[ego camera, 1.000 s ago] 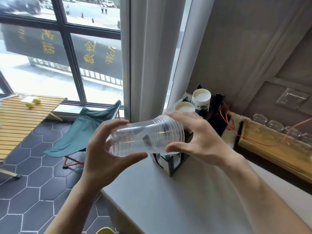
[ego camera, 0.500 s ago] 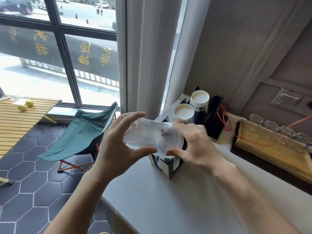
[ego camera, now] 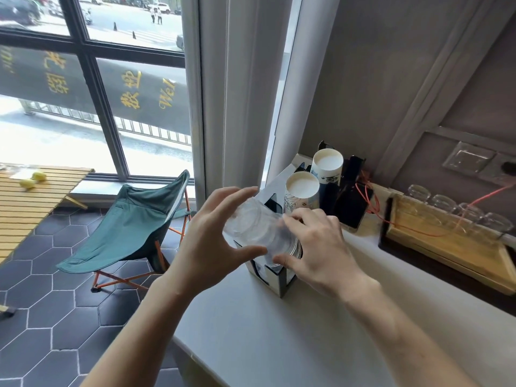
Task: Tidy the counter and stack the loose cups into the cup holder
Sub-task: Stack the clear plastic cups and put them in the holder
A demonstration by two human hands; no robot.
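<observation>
A stack of clear plastic cups [ego camera: 258, 229] lies tilted, its rims pointing down and right over the front slot of the black-and-white cup holder [ego camera: 282, 280]. My left hand [ego camera: 212, 241] grips the stack's closed end. My right hand [ego camera: 315, 247] holds the rim end against the holder's top. Two stacks of white paper cups [ego camera: 303, 185] stand upside down in the holder's rear slots. The front slot's inside is hidden by my hands.
The grey counter [ego camera: 279, 344] runs along the wall, its edge at the left. A wooden tray [ego camera: 446, 247] with several glass jars and an orange cord sits at the right. Below on the left stand a green folding chair [ego camera: 131, 222] and a slatted table [ego camera: 28, 196].
Both hands have carried the clear cup stack forward and down from mid-air to the holder, tilting its rim end toward the front slot.
</observation>
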